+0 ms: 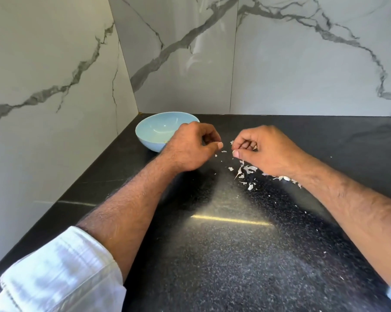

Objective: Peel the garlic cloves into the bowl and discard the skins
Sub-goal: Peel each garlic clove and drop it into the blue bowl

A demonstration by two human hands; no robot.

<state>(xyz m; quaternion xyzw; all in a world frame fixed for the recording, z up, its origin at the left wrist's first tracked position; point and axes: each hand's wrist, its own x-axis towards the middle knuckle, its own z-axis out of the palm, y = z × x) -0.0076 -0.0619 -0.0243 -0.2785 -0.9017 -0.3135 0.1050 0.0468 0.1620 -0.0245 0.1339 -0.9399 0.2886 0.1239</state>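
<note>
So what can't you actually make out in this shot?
- Right hand, head view: its curled fingers hide whatever it holds; a clove cannot be confirmed.
- Left hand: fingertips pinched, anything between them too small to tell.
- Bowl: the left hand covers its near right side; contents unclear.
- Skins: some lie under the right wrist.

At frame centre the bowl [161, 129] sits on the countertop [223, 255], left of both hands; garlic skins [248, 171] lie scattered right of centre, walls [302, 70] behind
</note>
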